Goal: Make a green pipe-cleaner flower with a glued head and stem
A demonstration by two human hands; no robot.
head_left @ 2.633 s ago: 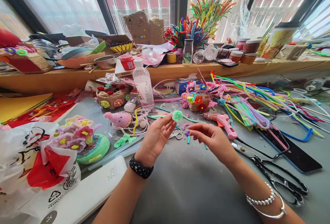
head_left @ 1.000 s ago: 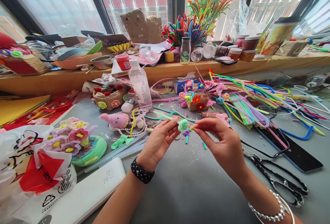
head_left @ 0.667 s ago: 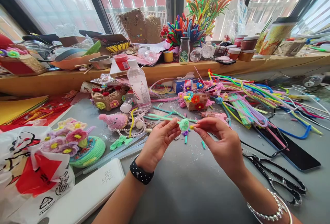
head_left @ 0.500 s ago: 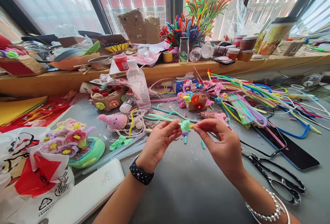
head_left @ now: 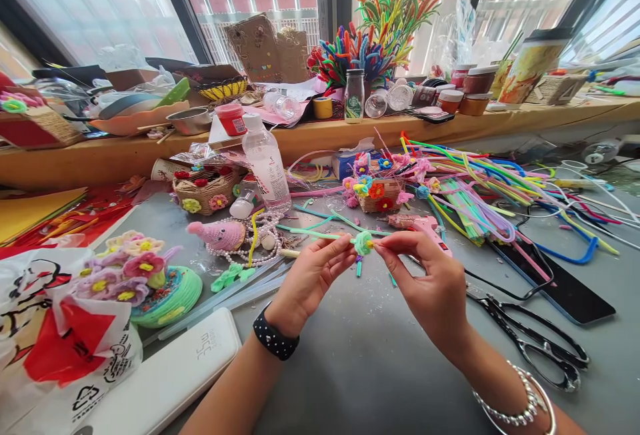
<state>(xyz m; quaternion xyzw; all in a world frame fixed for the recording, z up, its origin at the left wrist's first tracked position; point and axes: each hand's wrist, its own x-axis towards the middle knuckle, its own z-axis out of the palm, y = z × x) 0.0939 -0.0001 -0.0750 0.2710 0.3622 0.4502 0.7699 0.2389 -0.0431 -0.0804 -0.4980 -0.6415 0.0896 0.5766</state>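
Note:
Between my two hands is a small mint-green pipe-cleaner flower [head_left: 362,243] with a yellow centre. My left hand [head_left: 320,273] pinches its green stem just behind the petals, and the stem's free end sticks out to the left past my fingers. Thumb and forefinger of my right hand [head_left: 425,271] are closed on the yellow centre at the flower's right side. Short teal pipe-cleaner pieces [head_left: 359,268] lie on the grey table beneath. Behind my right hand rests a pink glue gun [head_left: 425,227].
Black-handled scissors [head_left: 537,338] and a dark phone [head_left: 565,288] lie at right, below piled pipe cleaners [head_left: 480,195]. At left are a white power bank [head_left: 185,368], a plastic bag [head_left: 65,328] and a fuzzy flower arrangement [head_left: 165,288]. A clear bottle [head_left: 267,168] stands behind.
The flower has turned slightly, its yellow centre now showing more towards the right. Both hands keep their pinch and have barely moved; the whole view has shifted a little.

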